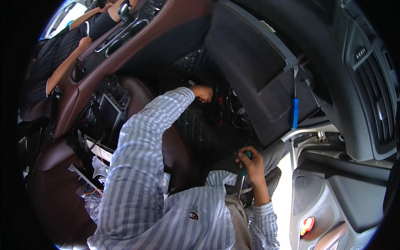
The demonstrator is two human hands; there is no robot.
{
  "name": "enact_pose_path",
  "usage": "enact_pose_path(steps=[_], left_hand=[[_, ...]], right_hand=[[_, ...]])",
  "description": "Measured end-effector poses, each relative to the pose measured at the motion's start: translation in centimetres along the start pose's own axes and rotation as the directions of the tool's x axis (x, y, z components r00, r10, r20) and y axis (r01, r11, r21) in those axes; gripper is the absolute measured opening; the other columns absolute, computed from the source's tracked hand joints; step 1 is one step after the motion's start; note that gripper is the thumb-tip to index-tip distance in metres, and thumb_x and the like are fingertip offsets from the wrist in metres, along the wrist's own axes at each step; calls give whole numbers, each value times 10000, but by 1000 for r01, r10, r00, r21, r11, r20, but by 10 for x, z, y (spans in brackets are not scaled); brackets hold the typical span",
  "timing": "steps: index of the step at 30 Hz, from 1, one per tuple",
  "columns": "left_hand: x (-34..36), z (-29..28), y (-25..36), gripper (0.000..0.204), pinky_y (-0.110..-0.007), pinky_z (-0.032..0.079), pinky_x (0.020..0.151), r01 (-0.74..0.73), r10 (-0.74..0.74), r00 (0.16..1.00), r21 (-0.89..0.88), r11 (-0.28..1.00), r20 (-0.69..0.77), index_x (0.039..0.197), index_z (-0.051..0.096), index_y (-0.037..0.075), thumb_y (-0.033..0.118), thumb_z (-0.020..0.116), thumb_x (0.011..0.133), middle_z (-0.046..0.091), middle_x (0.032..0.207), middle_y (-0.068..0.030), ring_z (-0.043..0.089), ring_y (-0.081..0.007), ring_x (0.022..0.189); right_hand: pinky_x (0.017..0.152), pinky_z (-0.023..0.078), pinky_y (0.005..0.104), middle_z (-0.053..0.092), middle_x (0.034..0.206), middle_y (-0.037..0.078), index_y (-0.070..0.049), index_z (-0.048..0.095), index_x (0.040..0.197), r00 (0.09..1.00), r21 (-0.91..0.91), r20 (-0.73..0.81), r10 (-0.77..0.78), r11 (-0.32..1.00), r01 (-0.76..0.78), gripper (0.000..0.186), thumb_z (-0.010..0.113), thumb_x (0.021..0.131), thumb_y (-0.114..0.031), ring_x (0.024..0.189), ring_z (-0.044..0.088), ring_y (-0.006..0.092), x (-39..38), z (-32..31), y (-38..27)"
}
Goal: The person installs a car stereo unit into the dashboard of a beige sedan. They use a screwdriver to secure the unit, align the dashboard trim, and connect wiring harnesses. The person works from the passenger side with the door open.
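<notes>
My left arm reaches down over the dark quilted floor mat of the footwell. My left hand is curled there, and whatever its fingers hold is hidden in shadow. Just beyond it, a slim red-handled tool lies beside a tangle of dark cables. Close to my lap, my right hand is closed around the green handle of a screwdriver, its metal shaft pointing down toward my trousers.
A blue-handled screwdriver hangs by the black glove box. The door stands open on the right. Removed panels, wires and a screen unit lie on the brown seat. Across the console, another person sits.
</notes>
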State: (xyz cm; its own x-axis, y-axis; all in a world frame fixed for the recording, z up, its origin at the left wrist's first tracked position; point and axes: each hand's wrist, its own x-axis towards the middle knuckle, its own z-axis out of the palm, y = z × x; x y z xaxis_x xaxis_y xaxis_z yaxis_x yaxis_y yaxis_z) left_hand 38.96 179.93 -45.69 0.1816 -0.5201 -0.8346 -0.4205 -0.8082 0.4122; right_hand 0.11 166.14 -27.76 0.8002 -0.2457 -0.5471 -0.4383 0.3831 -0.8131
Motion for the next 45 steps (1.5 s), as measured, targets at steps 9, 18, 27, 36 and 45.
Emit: enact_pose_path(steps=[9,18,27,36,45], left_hand=[[13,1,16,140,-379,470,449,-56,66,996,169,984,-55,868,715,19,124,627,843,694,692,-105,622,-220,506],[-9,1,39,253,-373,456,457,-163,171,984,140,977,-49,752,701,-8,185,638,903,703,682,-101,624,-210,524],[22,-14,35,171,-358,608,634,-99,107,987,-70,993,118,815,697,-28,127,686,884,742,818,-150,724,-209,691],[-20,-44,-13,199,-354,601,610,-80,41,987,-248,965,-156,1012,699,-19,53,595,858,724,895,-150,728,-242,734],[19,19,-20,192,-451,567,805,-25,135,976,522,852,-173,922,746,-21,-44,689,740,724,1007,-229,707,-387,965]], right_hand=[[527,449,239,656,728,94,15,640,979,998,109,15,58,992,-59,83,647,923,-46,547,564,118,18,-10,8],[510,451,252,656,726,108,15,639,968,995,62,69,67,996,-72,93,656,916,-60,532,564,138,23,-17,12],[496,442,237,648,721,100,-4,633,986,997,47,39,67,996,-69,99,645,921,-78,533,558,129,23,-22,13],[550,449,229,648,752,69,3,628,996,991,108,100,84,990,-94,94,632,952,-80,587,568,105,28,-16,4],[560,464,235,650,756,65,-1,625,1013,995,158,74,65,984,-76,123,655,952,-103,593,570,99,23,-18,11]])
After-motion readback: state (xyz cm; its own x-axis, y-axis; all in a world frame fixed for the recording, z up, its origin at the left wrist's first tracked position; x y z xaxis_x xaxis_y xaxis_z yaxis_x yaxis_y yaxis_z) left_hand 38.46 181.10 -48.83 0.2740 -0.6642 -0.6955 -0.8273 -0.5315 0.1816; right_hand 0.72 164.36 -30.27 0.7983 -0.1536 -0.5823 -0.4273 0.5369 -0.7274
